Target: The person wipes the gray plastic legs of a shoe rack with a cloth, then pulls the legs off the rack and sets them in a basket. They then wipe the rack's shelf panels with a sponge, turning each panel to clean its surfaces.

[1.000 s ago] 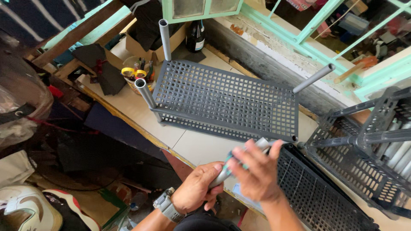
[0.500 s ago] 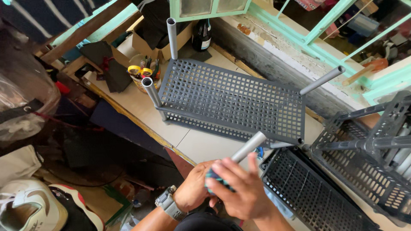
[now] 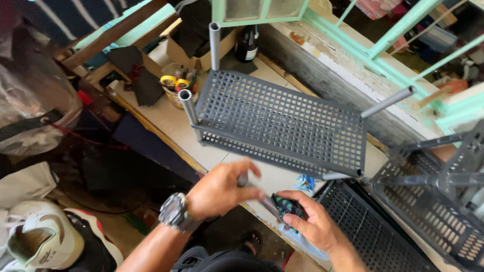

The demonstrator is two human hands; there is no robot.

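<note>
My left hand (image 3: 222,189), with a wristwatch on it, is closed around a short grey tube (image 3: 254,194), which is blurred by motion. My right hand (image 3: 315,226) grips a dark patterned cloth (image 3: 286,206) pressed against the tube's lower end. Both hands are over the near edge of the tiled worktop (image 3: 161,121). Just beyond them lies a grey perforated plastic shelf (image 3: 282,126). Grey tubes stand out of its corners: one at the back left (image 3: 215,45), one at the front left (image 3: 187,106) and one at the right (image 3: 388,100).
A second grid shelf (image 3: 363,236) lies at the lower right beside a stacked shelf rack (image 3: 443,196). A cup of tools and tape (image 3: 176,88), a dark bottle (image 3: 247,43) and a cardboard box (image 3: 184,53) stand at the back. A white helmet (image 3: 40,239) rests on the floor to the left.
The tube pointed up to the right near the shelf's corner. It is now drawn down toward me between my hands, and my left hand has shifted left along it.
</note>
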